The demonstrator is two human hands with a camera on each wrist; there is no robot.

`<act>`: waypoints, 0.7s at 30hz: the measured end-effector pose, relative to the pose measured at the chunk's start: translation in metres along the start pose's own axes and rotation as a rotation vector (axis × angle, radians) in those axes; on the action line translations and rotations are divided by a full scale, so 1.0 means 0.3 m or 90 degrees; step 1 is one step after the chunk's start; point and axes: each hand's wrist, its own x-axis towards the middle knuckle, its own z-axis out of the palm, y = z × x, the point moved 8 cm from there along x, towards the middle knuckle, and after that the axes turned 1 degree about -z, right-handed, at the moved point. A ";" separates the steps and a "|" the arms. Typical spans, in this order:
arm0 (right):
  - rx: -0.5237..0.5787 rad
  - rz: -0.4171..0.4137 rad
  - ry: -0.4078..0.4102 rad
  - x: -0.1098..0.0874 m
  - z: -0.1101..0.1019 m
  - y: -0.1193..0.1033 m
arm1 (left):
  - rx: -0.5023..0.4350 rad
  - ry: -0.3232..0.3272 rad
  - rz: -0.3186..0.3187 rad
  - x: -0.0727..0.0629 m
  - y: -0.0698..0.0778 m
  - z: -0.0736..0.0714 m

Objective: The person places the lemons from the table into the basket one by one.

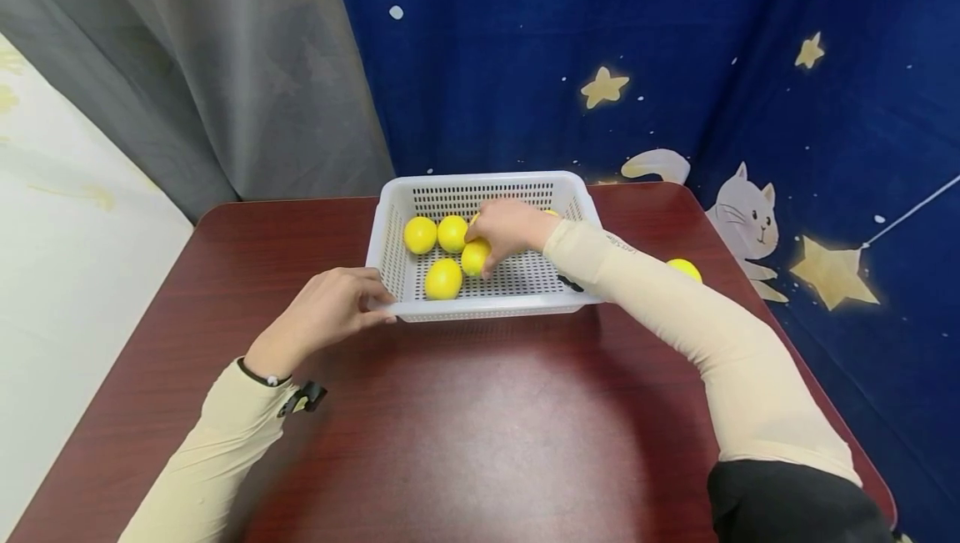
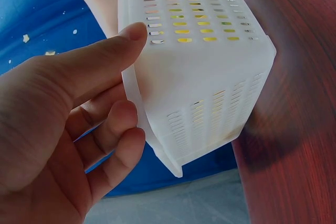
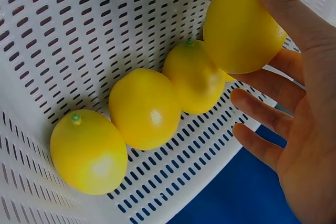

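Observation:
A white perforated plastic basket [image 1: 487,304] stands on the far part of the table. My left hand [image 1: 330,305] holds it at the near left corner, the thumb [image 2: 105,59] against the outer wall and the other fingers bent at the rim. Inside the basket, my right hand [image 1: 513,230] grips a yellow lemon [image 3: 239,30] between thumb and fingers. Other lemons lie around it: one near the left wall [image 1: 420,235], one beside that [image 1: 452,233] and one toward the front [image 1: 443,279]. The right forearm passes over the basket's right side and hides part of it.
Another yellow lemon [image 1: 684,268] shows on the table beyond the right sleeve [image 1: 675,318]. The dark red wooden table [image 1: 450,434] ends at a blue curtain [image 1: 510,51] with stars and a grey curtain [image 1: 247,93] behind the basket.

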 end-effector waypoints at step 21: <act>-0.025 -0.037 0.012 0.028 0.037 -0.031 | -0.014 -0.006 -0.002 0.001 -0.015 0.006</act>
